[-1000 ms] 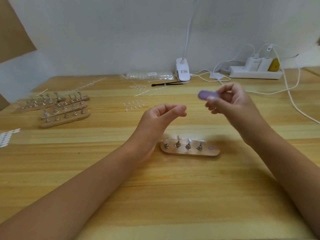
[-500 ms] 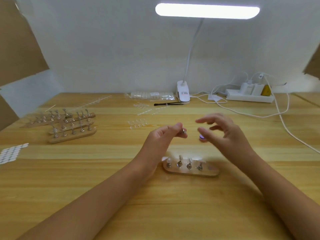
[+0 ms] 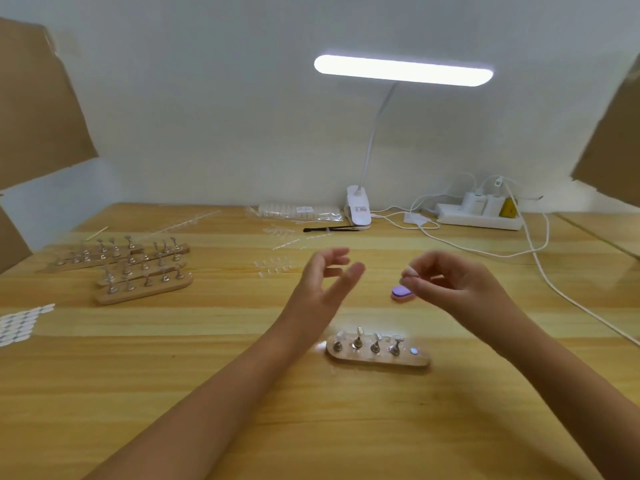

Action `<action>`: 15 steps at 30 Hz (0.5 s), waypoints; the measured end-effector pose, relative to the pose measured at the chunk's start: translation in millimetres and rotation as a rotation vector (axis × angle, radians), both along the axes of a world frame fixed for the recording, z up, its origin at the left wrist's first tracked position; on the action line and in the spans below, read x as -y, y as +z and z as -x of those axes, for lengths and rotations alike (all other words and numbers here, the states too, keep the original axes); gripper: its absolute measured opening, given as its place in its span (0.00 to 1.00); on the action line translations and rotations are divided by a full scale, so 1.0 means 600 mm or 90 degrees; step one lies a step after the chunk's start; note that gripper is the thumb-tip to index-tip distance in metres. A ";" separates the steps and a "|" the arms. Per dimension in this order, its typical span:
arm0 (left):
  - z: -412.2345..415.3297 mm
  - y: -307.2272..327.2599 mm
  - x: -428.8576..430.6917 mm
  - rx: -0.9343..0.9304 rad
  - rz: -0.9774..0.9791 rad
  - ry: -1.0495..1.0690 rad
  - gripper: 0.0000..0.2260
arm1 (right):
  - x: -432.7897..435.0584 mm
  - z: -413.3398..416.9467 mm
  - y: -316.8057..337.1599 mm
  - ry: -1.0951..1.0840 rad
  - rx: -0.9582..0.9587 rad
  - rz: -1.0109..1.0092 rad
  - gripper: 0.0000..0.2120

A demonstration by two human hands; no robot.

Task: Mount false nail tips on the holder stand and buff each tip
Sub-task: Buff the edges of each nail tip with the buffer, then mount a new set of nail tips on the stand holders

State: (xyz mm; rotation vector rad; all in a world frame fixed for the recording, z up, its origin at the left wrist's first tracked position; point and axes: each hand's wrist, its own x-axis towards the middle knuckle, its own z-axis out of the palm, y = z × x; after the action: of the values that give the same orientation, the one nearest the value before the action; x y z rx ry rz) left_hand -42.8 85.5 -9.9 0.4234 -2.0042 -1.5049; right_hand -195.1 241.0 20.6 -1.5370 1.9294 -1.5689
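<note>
Where stand [image 3: 377, 357] sits, wooden table [image 3: 173, 362], white wall [image 3: 207, 116]

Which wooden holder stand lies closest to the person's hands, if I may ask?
The lone stand at front centre; the other stands sit grouped at the far left.

The left grip [image 3: 322, 282] is smeared by blur, and its fingertips have no clear edges. The right grip [image 3: 450, 285] pinches a small pale piece [image 3: 410, 271] that is too blurred to name, and its fingers overlap the top of the purple buffer [image 3: 400, 294]. On the stand [image 3: 377, 358], glare washes out the clear tips [image 3: 360, 331]. Both forearms run off the bottom edge. The sheet of white dots [image 3: 20, 323] is cut by the left edge, and the white cable [image 3: 571, 299] leaves at the right.
</note>
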 end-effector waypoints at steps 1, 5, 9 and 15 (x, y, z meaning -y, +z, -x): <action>-0.001 0.003 0.005 -0.019 -0.011 0.022 0.25 | -0.012 0.004 -0.002 0.010 0.045 -0.033 0.04; -0.001 0.002 0.024 -0.052 -0.095 0.111 0.16 | -0.053 0.013 -0.045 -0.040 -0.022 -0.177 0.04; 0.006 -0.012 0.028 -0.026 -0.142 0.120 0.09 | -0.062 0.007 -0.071 -0.064 -0.050 -0.214 0.04; 0.008 -0.021 0.029 -0.031 -0.122 0.128 0.06 | -0.057 0.007 -0.081 -0.055 -0.075 -0.215 0.05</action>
State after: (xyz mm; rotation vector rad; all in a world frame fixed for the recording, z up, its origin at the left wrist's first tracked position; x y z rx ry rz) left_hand -47.5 68.1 -22.7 0.6399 -1.7299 -1.5695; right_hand -199.4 275.0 -28.0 -1.4457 2.2134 -1.1253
